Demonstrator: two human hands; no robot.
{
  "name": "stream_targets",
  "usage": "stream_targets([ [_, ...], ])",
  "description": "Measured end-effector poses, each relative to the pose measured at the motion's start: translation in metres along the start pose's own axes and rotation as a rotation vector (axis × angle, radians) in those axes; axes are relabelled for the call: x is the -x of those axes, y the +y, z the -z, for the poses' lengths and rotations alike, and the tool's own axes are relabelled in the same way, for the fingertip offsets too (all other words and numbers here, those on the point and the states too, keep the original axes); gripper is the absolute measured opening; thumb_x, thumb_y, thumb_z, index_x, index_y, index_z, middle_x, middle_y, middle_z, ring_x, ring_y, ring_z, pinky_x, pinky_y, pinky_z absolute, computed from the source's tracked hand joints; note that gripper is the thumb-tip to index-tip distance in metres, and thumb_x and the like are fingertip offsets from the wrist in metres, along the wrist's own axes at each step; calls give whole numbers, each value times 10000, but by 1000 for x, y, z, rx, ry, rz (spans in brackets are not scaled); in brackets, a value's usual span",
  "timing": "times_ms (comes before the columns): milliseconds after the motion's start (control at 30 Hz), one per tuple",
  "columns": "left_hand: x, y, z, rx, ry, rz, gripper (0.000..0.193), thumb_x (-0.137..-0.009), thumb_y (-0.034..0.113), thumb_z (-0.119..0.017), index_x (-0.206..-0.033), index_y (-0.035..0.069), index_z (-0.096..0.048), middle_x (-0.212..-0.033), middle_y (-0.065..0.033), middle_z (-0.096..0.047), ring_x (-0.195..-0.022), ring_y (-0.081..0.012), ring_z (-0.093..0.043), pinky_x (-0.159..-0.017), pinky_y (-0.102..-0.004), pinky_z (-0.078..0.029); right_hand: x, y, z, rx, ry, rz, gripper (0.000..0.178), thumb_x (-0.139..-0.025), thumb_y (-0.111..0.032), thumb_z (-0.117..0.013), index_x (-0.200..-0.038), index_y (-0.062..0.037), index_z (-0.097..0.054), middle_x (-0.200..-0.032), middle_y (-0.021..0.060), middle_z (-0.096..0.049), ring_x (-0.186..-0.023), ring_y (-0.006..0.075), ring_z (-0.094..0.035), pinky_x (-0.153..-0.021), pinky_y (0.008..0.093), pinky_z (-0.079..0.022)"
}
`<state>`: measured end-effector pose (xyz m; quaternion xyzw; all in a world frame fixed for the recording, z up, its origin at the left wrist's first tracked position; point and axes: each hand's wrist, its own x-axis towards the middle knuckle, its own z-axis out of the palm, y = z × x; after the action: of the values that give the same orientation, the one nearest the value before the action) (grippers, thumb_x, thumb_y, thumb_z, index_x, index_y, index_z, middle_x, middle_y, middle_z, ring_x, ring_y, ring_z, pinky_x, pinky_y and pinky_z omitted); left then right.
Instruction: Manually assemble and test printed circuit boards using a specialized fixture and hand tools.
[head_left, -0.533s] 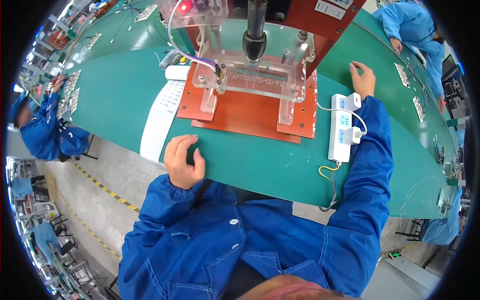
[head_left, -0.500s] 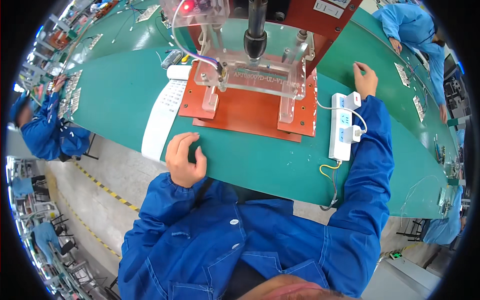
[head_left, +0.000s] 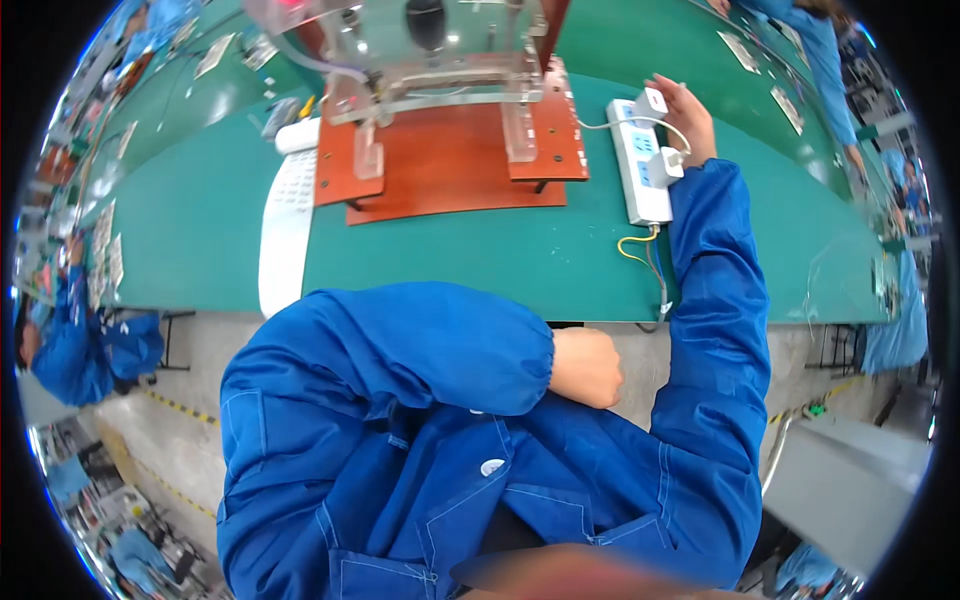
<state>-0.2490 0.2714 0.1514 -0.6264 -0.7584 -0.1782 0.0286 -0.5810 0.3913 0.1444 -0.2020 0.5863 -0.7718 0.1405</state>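
Observation:
My left forearm lies across my front, and my left hand (head_left: 587, 367) hangs past the near table edge, back of the hand up. Its fingers bend down out of sight, so what they do is hidden. On the right, my right hand (head_left: 690, 120) rests on the table beyond a white power strip (head_left: 640, 185). Its fingers reach out beside the upper white plug (head_left: 650, 102), which partly covers them; I see nothing held. A lower white plug (head_left: 665, 167) sits in the strip near my wrist. Whether the fingers touch the upper plug I cannot tell.
An orange-red press fixture (head_left: 450, 160) with a clear acrylic plate (head_left: 455, 80) stands in front of me. Left of it lies a printed paper strip (head_left: 285, 230) from a white roll. Wires (head_left: 650, 255) hang from the power strip. A co-worker in blue (head_left: 70, 330) sits far left.
My left hand has left the table beside the paper and swung right across my body. My right hand has come nearer the power strip's upper plug. The whole view has shifted.

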Motion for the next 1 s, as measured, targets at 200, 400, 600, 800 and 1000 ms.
stream_targets([
  [200, 12, 2, -61, -9, -235, 148, 96, -710, 169, -649, -652, 120, -709, -659, -90, -686, -627, -259, -679, -507, -418, -494, 25, -17, -18, 55, -55, 32, 518, -1019, -340, -505, -1371, 39, -519, -1347, 196, -567, -1237, 273, -547, -1060, 402, -425],
  [400, 21, 33, -88, -70, -288, 338, 147, -762, 214, -653, -679, 126, -737, -706, -125, -705, -688, -296, -683, -586, -471, -490, 34, -30, -21, 95, -208, -150, 478, -936, -271, -544, -1288, 51, -571, -1307, 248, -595, -1228, 311, -571, -1082, 414, -418],
  [600, 10, 68, -136, -182, -733, 444, 203, -820, 244, -624, -799, 108, -772, -824, -125, -726, -794, -314, -687, -648, -506, -507, 34, -24, -12, 66, -168, -169, 418, -907, -225, -587, -1234, 35, -611, -1235, 230, -638, -1186, 302, -600, -1066, 399, -439],
  [800, -2, 71, -171, -127, -565, 1003, 243, -867, 271, -590, -859, 104, -767, -912, -120, -725, -839, -316, -683, -686, -500, -522, 21, -28, -13, -20, -151, -139, 392, -896, -196, -587, -1219, 23, -625, -1169, 205, -658, -1147, 294, -611, -1059, 399, -444],
  [1000, -9, 68, -205, -26, -295, 1562, 285, -914, 297, -556, -920, 101, -762, -1000, -116, -724, -884, -318, -680, -725, -494, -536, 11, -16, -25, -52, -205, -130, 378, -888, -164, -587, -1202, 43, -622, -1187, 229, -650, -1133, 310, -620, -1037, 416, -470],
])
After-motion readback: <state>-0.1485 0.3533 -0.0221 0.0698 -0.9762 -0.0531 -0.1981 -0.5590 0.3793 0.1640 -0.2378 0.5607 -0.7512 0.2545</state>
